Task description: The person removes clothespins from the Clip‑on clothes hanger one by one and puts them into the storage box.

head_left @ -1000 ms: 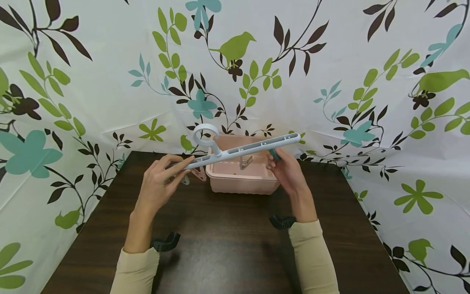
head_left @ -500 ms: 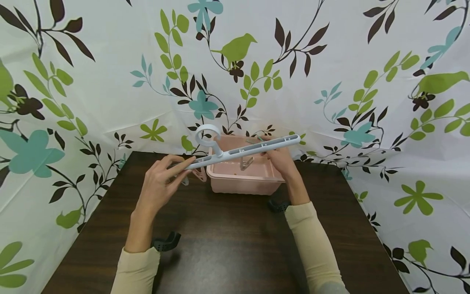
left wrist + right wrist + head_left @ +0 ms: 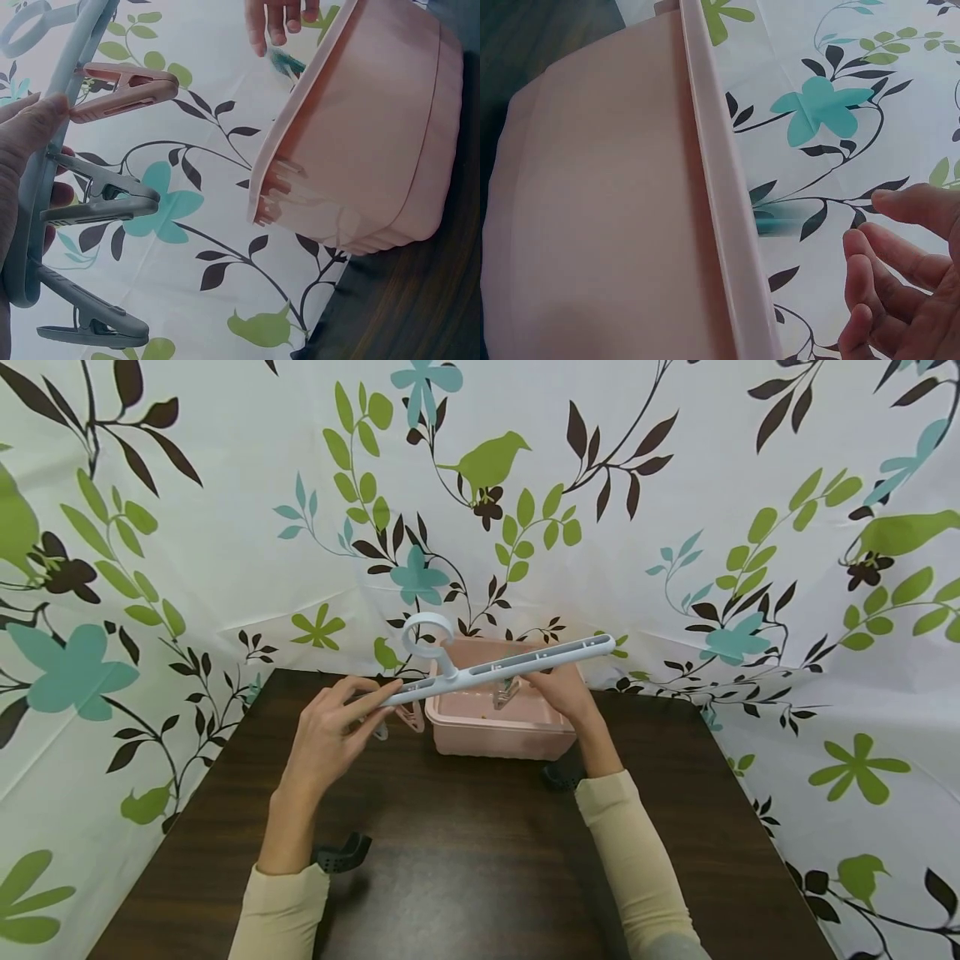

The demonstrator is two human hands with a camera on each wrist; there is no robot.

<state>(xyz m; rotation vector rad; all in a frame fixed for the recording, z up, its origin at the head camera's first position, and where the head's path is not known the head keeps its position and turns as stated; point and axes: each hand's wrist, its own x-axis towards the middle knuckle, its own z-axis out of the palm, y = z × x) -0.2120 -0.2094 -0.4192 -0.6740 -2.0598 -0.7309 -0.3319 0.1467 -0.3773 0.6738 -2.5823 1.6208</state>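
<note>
My left hand [image 3: 326,731] grips the left end of a light blue-grey clip hanger [image 3: 517,664], held tilted with its right end higher. In the left wrist view a pink clip [image 3: 127,90] and two grey clips, an upper one [image 3: 112,199] and a lower one [image 3: 97,311], hang near that hand. My right hand [image 3: 564,693] is over the pink basin [image 3: 502,742], partly behind the hanger. Its fingers [image 3: 900,255] are apart with nothing between them. A teal clothespin [image 3: 776,223], blurred, is in the air just below the fingertips, half hidden by the basin's rim.
The basin stands at the back of the dark wooden table [image 3: 457,843]. A patterned cloth [image 3: 750,485] hangs behind and beside the table. Another clip [image 3: 506,692] dangles from the hanger's middle, above the basin.
My right hand has moved left and inward over the basin, then let go of the teal clothespin it was holding. The left hand and hanger have stayed nearly still.
</note>
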